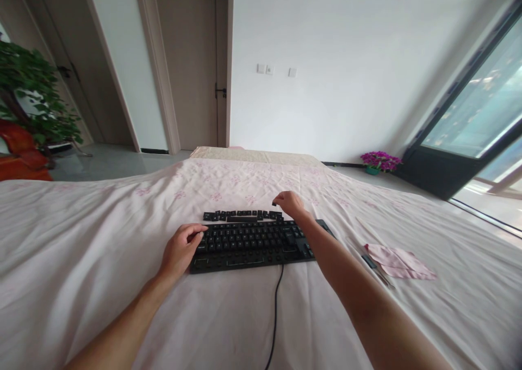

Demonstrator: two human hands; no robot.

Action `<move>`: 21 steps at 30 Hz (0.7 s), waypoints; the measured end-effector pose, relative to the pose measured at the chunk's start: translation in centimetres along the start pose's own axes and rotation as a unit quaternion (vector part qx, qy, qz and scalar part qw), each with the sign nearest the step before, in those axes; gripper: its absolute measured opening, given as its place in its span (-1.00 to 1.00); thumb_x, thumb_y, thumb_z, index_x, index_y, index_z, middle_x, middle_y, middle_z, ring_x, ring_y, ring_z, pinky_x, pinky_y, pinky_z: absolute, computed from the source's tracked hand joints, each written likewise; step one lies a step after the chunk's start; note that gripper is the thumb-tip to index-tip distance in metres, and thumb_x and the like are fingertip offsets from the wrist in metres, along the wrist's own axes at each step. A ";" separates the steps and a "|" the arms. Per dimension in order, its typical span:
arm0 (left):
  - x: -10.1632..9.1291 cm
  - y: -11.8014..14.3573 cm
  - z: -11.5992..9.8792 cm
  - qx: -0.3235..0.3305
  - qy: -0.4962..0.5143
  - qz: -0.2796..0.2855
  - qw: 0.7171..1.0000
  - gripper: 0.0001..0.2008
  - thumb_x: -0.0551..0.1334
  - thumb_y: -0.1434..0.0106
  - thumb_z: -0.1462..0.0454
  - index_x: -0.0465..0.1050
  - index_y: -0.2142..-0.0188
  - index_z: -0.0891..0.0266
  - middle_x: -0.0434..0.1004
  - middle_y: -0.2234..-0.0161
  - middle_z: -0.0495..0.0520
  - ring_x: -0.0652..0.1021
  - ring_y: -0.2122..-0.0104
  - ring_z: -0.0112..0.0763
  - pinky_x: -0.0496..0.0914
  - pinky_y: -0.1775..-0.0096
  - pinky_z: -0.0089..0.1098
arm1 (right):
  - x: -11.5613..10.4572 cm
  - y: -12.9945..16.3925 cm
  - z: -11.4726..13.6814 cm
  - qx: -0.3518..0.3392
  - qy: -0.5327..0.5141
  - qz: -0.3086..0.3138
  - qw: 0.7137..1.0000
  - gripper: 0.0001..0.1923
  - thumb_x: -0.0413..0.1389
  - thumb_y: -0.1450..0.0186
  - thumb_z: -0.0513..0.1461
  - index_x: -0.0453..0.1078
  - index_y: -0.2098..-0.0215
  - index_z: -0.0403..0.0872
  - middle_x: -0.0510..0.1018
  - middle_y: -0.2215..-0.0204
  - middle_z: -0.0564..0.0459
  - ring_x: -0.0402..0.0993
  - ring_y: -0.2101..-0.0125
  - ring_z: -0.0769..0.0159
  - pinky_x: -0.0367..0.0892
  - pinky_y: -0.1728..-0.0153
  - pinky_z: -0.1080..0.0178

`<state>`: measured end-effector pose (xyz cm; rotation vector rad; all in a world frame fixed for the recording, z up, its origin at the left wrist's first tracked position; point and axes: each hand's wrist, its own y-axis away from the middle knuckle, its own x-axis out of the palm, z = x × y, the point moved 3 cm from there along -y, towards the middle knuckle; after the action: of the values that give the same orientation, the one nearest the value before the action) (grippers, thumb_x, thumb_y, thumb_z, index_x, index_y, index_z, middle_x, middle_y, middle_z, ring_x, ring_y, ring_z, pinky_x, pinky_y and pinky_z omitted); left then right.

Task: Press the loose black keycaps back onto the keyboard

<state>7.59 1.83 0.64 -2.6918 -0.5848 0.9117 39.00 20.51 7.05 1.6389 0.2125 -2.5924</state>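
A black keyboard (pixel 244 238) lies on the bed sheet, and the rows along its near edge show bare spots without keycaps. My left hand (pixel 183 246) grips the keyboard's upper left corner, fingers curled and pressed to its edge. Beyond the keyboard's far edge runs a row of loose black keycaps (pixel 244 213), with a long space bar (pixel 242 219) among them. My right hand (pixel 289 202) is closed in a pinch on a small black keycap (pixel 274 204), just past the right end of that row. My right forearm covers part of the keyboard's right side.
The keyboard's cable (pixel 276 304) runs toward me over the wrinkled sheet (pixel 122 239). To the right lie a pink cloth (pixel 402 262), a small dark item (pixel 369 261) and a thin tool (pixel 384 277). Beyond the bed stand a door (pixel 185 60) and pink flowers (pixel 381 161).
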 end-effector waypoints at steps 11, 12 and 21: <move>1.2 2.8 -6.5 -0.013 0.229 -0.006 0.973 -0.73 0.25 -0.18 0.11 0.51 0.19 0.20 0.58 0.18 0.09 0.55 0.16 -0.27 0.42 0.11 -0.30 | 1.6 11.9 5.0 -0.156 -0.305 0.047 0.938 -0.79 0.07 -0.25 -0.13 0.47 0.34 -0.08 0.54 0.49 0.09 0.47 0.46 0.35 0.28 0.39 0.33; 1.8 3.3 -7.3 -0.054 0.286 0.030 0.956 -0.69 0.27 -0.16 0.08 0.50 0.18 0.22 0.58 0.17 0.11 0.56 0.19 -0.27 0.44 0.17 -0.32 | 1.7 12.9 5.4 -0.157 -0.311 0.043 0.936 -0.80 0.08 -0.25 -0.14 0.47 0.34 -0.08 0.53 0.49 0.10 0.46 0.46 0.35 0.28 0.40 0.33; 4.4 5.7 -8.7 -0.212 0.495 0.158 0.828 -0.71 0.42 -0.04 0.18 0.44 0.30 0.28 0.56 0.32 0.02 0.59 0.28 -0.42 0.46 0.25 -0.47 | 1.6 16.9 8.2 -0.218 -0.263 -0.002 0.940 -0.87 0.11 -0.25 -0.23 0.50 0.40 -0.02 0.53 0.39 0.10 0.44 0.35 0.35 0.27 0.29 0.32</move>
<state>17.84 -2.15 3.07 -3.1525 -0.0865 -0.7161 33.19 2.56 7.76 0.7752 0.6870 -2.6136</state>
